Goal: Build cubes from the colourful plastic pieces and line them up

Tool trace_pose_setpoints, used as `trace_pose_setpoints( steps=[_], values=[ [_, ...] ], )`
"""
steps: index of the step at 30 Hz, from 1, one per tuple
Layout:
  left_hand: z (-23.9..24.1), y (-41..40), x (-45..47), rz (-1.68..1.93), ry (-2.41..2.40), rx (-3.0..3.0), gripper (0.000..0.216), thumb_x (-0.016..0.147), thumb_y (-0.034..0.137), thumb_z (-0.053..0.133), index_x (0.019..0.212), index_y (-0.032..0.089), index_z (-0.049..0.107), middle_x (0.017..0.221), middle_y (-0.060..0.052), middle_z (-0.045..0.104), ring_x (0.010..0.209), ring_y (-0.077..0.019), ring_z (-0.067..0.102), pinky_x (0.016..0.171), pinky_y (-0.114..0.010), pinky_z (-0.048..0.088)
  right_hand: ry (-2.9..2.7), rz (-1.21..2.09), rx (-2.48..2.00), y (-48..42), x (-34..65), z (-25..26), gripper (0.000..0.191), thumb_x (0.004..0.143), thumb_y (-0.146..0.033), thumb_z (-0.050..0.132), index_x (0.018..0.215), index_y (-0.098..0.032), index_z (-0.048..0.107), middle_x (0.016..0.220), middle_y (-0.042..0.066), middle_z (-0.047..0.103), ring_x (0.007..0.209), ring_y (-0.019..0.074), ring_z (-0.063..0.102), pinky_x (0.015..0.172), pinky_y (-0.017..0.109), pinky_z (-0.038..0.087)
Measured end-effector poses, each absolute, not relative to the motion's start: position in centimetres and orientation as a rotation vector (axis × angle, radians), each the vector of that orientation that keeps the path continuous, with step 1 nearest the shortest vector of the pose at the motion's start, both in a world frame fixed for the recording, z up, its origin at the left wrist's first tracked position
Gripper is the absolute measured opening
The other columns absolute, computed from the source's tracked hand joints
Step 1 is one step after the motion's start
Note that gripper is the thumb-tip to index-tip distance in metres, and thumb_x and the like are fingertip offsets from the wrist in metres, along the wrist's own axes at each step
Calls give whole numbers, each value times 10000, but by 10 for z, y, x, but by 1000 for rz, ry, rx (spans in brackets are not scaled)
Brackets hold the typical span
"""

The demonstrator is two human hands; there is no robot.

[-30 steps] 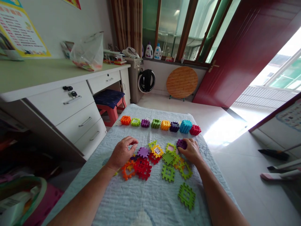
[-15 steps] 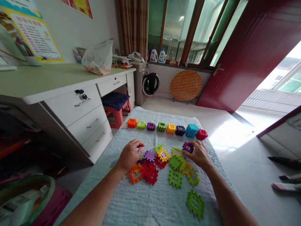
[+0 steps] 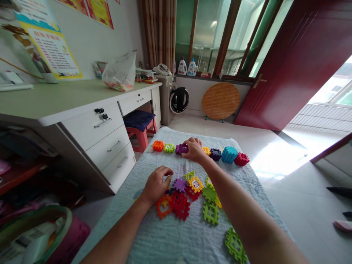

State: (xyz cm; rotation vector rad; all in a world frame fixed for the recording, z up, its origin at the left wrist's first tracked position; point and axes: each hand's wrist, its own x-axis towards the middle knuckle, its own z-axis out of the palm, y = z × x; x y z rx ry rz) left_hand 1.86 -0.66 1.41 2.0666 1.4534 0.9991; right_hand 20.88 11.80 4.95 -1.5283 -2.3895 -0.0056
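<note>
Curving empty left hand (image 3: 157,186), thumb apart from fingers, beside loose tiles (image 3: 180,206) toward left edge of table (image 3: 165,240). By far edge, apparently adding purple tile (image 3: 184,147), gripped in right hand (image 3: 194,149), to purple stack (image 3: 178,150); likely calls next for squaring up, letting go.

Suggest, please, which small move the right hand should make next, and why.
Perhaps the right hand should gently square the purple piece before letting go. The hand holds it beside the light green stack, within the row of coloured stacks, and partly covers it, so its alignment is hard to judge.
</note>
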Motion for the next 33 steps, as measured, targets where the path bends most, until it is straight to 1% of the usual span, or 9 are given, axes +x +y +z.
trace_pose_setpoints(
  steps=[4, 9, 12, 21, 26, 33],
  values=[
    [14, -6, 18, 999, 1457, 2066, 121, 798, 182, 521, 848, 189, 632, 845, -33, 625, 819, -176, 590, 787, -303, 470, -2448, 4, -1596, 142, 195, 47, 496, 666, -454, 619, 1112, -240, 594, 1102, 77, 498, 1059, 278, 360, 967, 418, 201],
    [16, -6, 18, 1004, 1464, 2057, 126, 796, 178, 517, 840, 193, 634, 834, -32, 628, 819, -177, 592, 782, -298, 469, -2501, 45, -1675, 155, 189, 42, 534, 667, -458, 610, 1156, -247, 579, 1154, 84, 487, 1090, 291, 357, 978, 456, 191],
    [16, -6, 18, 999, 1463, 2054, 130, 797, 174, 514, 841, 194, 634, 835, -33, 627, 818, -176, 591, 781, -298, 468, -2519, 50, -1693, 159, 188, 38, 542, 647, -452, 627, 1143, -236, 592, 1165, 96, 489, 1109, 305, 352, 988, 481, 178],
    [15, -6, 20, 986, 1452, 2065, 138, 789, 163, 510, 831, 197, 637, 828, -33, 628, 808, -179, 590, 779, -302, 473, -2521, 24, -1726, 160, 190, 37, 547, 639, -503, 633, 1101, -210, 619, 1155, 125, 507, 1100, 318, 382, 971, 502, 216],
    [16, -6, 19, 1003, 1464, 2058, 136, 791, 154, 512, 833, 194, 635, 834, -33, 627, 814, -179, 592, 780, -306, 476, -2512, 8, -1721, 158, 186, 36, 489, 643, -489, 635, 1047, -213, 637, 1137, 125, 521, 1100, 327, 378, 973, 531, 201],
    [18, -6, 19, 995, 1463, 2058, 133, 795, 151, 513, 834, 193, 633, 836, -33, 628, 811, -176, 596, 780, -299, 476, -2498, 25, -1725, 157, 185, 32, 491, 655, -502, 633, 1033, -189, 628, 1141, 131, 512, 1103, 322, 372, 975, 534, 192]
  ],
)
